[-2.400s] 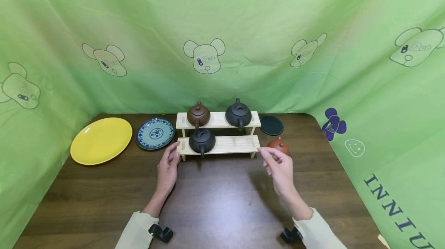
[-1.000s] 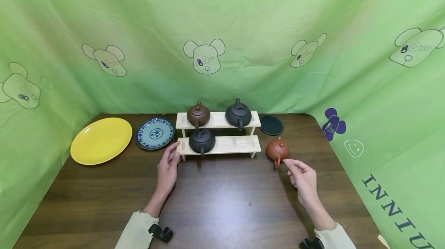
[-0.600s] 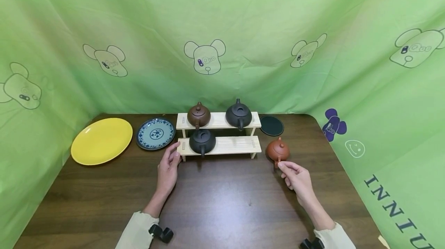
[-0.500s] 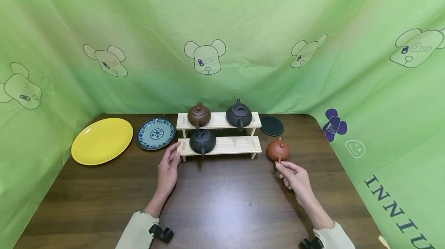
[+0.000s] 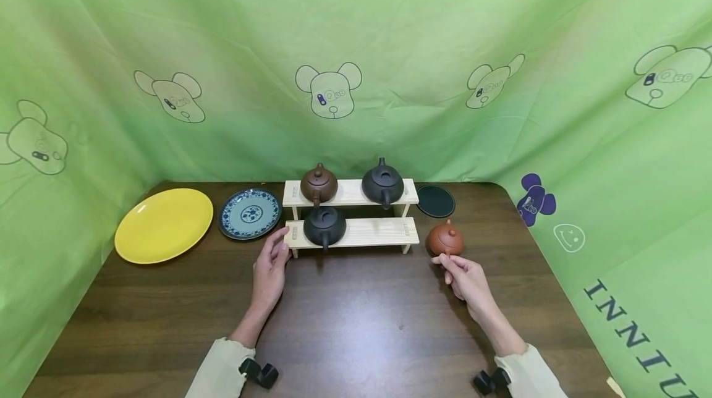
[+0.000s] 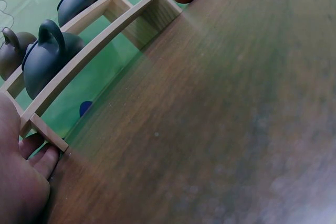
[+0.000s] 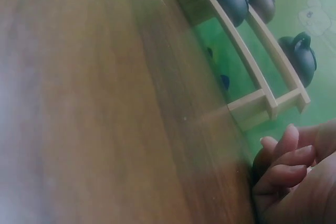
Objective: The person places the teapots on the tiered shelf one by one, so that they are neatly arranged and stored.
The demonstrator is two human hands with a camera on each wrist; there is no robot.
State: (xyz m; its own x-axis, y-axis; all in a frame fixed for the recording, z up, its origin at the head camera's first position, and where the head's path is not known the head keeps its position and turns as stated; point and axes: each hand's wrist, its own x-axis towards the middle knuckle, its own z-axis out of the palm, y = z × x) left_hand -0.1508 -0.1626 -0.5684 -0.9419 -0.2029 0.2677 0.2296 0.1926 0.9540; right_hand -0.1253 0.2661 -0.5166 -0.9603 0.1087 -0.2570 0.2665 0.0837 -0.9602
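My left hand (image 5: 269, 274) grips the left end of the lower wooden stand (image 5: 378, 232), its fingers tucked around the end leg in the left wrist view. A reddish-brown teapot (image 5: 446, 238) sits on the table right of the stand. My right hand (image 5: 466, 279) is at its front, fingertips slightly left of the handle and covering it. In the right wrist view its loosely curled fingers (image 7: 289, 177) show nothing between them. A black teapot (image 5: 325, 225) sits on the lower stand's left part. Behind it, the taller stand (image 5: 349, 190) bears a dark brown teapot (image 5: 319, 184) and another black teapot (image 5: 382, 184).
On the left of the table (image 5: 356, 324) lie a large yellow oval plate (image 5: 164, 226) and a blue patterned plate (image 5: 250, 214). A dark round coaster (image 5: 436, 201) lies behind the reddish-brown teapot. A green printed cloth (image 5: 356, 27) hangs around the back and sides.
My right hand left the lower stand's right end, went right to the teapot's handle, then slid a little left across it. The teapot stays in place. My left hand has not moved.
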